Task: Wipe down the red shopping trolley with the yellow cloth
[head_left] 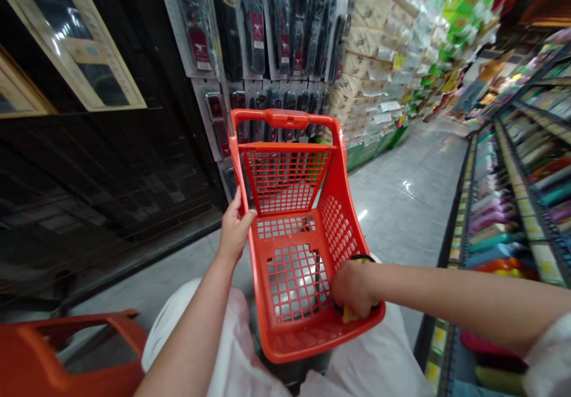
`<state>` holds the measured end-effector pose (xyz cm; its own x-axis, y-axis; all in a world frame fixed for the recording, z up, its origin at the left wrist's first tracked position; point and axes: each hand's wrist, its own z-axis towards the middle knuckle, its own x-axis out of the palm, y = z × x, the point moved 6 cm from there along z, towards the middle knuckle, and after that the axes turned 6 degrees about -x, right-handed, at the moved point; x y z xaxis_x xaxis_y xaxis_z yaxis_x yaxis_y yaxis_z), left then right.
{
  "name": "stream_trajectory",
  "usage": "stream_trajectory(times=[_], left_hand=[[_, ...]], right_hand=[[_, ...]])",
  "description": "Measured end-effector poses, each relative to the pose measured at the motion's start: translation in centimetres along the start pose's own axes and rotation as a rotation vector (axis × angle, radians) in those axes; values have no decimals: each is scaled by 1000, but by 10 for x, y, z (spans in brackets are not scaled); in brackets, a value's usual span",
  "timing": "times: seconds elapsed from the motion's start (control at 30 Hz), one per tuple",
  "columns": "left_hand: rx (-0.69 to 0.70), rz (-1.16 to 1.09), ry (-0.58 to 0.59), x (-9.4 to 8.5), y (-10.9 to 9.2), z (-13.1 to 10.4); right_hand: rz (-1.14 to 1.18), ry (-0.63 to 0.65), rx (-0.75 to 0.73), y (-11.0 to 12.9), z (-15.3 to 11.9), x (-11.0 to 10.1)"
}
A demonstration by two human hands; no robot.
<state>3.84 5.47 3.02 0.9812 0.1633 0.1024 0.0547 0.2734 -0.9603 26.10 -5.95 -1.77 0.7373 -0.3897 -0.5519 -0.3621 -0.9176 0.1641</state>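
Note:
A red plastic shopping cart (pixel 285 241) with latticed walls and floor stands in front of me, its handle at the far end. My left hand (pixel 235 228) is closed round the cart's left rim, thumb on the inside edge. Inside the near right corner of the basket, my right hand (pixel 355 288) presses a yellow cloth with dark edging (pixel 350 315) against the red plastic. Its fingers are curled and partly hidden, and most of the cloth is under the hand.
Another red cart (pixel 66 349) is at the lower left. Packaged belts (pixel 285 22) hang behind the handle. Stacked plastic-wrapped packages (pixel 370 58) line the aisle, and shelves of folded textiles (pixel 499 212) run along the right. A person (pixel 479 84) is far down the tiled aisle (pixel 401 177).

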Motion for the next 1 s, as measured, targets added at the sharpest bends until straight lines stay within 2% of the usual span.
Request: stream_trajectory(times=[0.07,0.13,0.23,0.33,0.4,0.47,0.67,0.83,0.9,1.0], left_hand=[[-40,-31,-3,-1,0,0],[-71,-59,-4,-1,-1,0],[-86,-80,8,0,-1,2],[-87,-66,6,0,0,6],[-88,-45,2,0,1,8],[-88,-19,4,-2,1,10],[-135,-52,52,-6,10,9],[-146,36,122,-10,12,30],[-118,208,105,-14,4,37],[-31,724,4,-15,-20,26]], right_hand=[[-3,-127,15,0,-25,-7],[6,-228,23,-13,-43,-13],[-32,-450,107,-63,-63,-32],[-113,-767,252,-119,-82,-60],[-123,-948,307,-139,-92,-70],[-109,-1045,286,-142,-96,-67],[-19,-1172,99,-110,-91,-40],[73,-1343,189,-104,-87,-42],[106,-1403,251,-105,-86,-46],[130,-1448,331,-107,-82,-53]])
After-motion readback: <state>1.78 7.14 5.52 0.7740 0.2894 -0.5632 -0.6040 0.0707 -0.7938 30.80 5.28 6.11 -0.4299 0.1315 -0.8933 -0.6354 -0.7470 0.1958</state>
